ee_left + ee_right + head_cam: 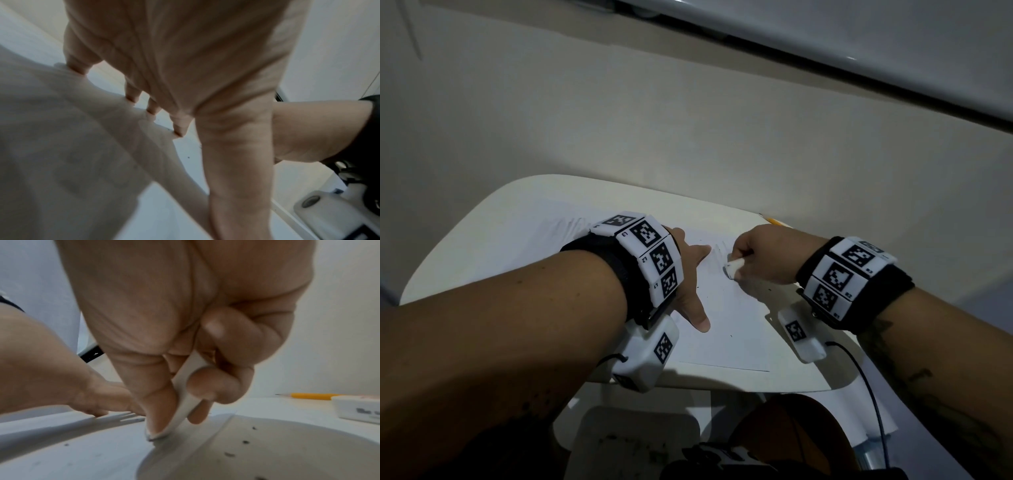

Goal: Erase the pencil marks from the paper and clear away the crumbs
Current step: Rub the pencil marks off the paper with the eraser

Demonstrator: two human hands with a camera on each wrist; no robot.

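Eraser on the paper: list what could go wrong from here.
1. The right hand pinches the eraser bent against the paper; hard rubbing could crease or tear the sheet.
2. The left hand presses the paper flat with spread fingers; if it lifts, the sheet may slide.
3. Dark crumbs lie loose on the paper and could smear under the eraser.

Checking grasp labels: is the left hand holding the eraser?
No. The left hand lies flat on the paper with fingers spread, while the right hand pinches the eraser.
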